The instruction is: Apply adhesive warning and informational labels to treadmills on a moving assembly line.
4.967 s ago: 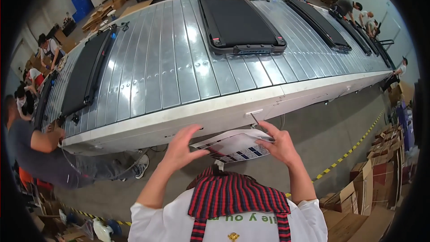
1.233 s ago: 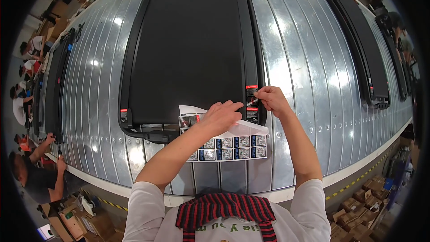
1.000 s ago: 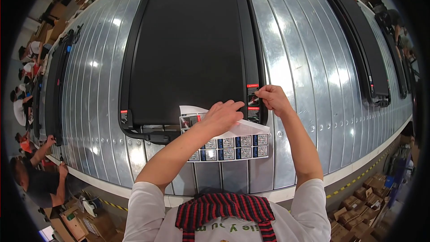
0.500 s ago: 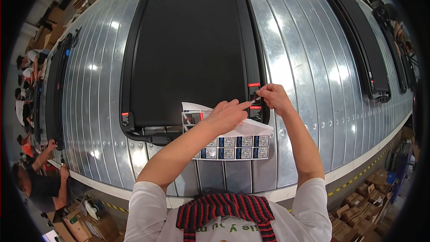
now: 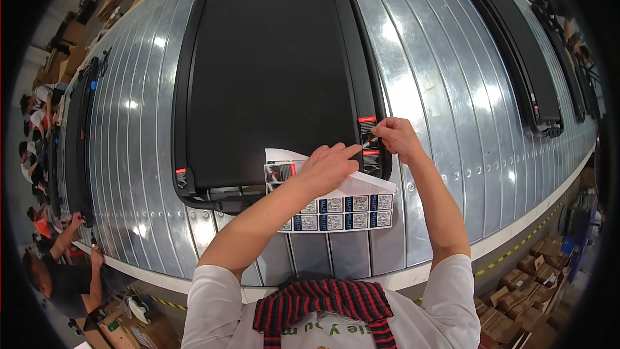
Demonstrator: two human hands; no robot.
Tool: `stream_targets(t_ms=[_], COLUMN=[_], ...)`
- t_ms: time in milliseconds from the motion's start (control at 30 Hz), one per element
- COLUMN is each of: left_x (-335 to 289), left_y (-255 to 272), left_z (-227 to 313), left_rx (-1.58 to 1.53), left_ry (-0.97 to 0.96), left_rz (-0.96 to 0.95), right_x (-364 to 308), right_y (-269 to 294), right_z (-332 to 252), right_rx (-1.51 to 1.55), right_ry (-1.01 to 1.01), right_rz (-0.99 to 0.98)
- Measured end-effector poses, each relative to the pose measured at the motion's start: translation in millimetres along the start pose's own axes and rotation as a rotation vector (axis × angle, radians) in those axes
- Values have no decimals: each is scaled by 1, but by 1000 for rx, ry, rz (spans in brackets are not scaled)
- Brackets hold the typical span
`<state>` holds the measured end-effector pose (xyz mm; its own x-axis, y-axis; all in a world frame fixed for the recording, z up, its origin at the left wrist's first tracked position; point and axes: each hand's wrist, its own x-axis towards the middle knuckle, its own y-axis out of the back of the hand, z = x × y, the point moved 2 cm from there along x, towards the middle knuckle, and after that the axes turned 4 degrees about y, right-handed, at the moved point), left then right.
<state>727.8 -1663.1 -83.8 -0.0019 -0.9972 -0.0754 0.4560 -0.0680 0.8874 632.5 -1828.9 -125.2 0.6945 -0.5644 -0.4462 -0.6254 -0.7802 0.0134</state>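
A black treadmill deck lies before me. On the near end of its right side rail are red-and-black warning labels. My right hand is closed in a pinch at the edge of a small label on that rail. My left hand reaches in from the left, index finger stretched to the same label. Its other fingers are bent over a white sticker sheet, which it seems to grip; the thumb is partly hidden. Rows of square coded stickers show on the sheet below my left forearm.
The deck rests on a table of shiny metal slats. More black treadmill decks lie to the right and left. A co-worker stands at the left edge. Cardboard boxes sit on the floor at lower right.
The view has shifted slightly. Both my hands keep almost the same place at the label on the rail, and the sticker sheet stays under my left hand.
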Motion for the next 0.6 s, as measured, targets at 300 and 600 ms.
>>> stream_targets(t_ms=[300,600], left_x=[7,7], left_y=[5,4], left_z=[2,2], left_rx=[27,26], left_ry=[-16,-5], left_rz=[-115,-136], right_x=[-1,-4], right_y=[-1,-3], right_z=[0,-1], right_rx=[-16,-63], right_ry=[11,35], right_rz=[25,59])
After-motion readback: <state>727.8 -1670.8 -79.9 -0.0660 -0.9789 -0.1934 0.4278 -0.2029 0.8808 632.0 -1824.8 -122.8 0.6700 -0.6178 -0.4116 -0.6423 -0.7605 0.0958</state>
